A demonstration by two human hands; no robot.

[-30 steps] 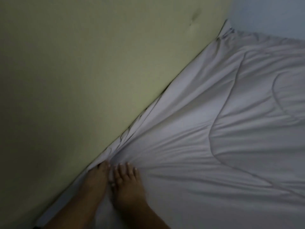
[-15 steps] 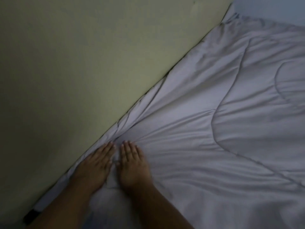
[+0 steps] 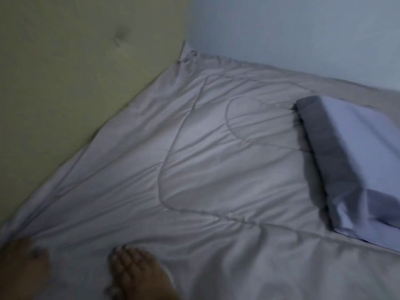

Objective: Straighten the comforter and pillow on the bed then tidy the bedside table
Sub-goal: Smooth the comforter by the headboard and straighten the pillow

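Note:
A pale quilted comforter point(image 3: 216, 169) covers the bed and runs up to the padded headboard and the wall, with long creases across it. A white pillow with a grey band point(image 3: 357, 161) lies on it at the right. My left hand point(image 3: 21, 269) rests at the comforter's edge by the headboard, low in the frame and blurred. My right hand point(image 3: 138, 276) lies flat on the comforter, fingers together, pointing up the bed. Neither hand grips the cloth as far as I can see. The bedside table is out of view.
A yellow-green padded headboard point(image 3: 75, 72) fills the left side. A pale blue wall point(image 3: 292, 35) borders the far edge of the bed. The room is dim.
The view has swung right and the pillow has come into sight. My hands have moved apart, the left toward the headboard edge, the right staying flat on the comforter.

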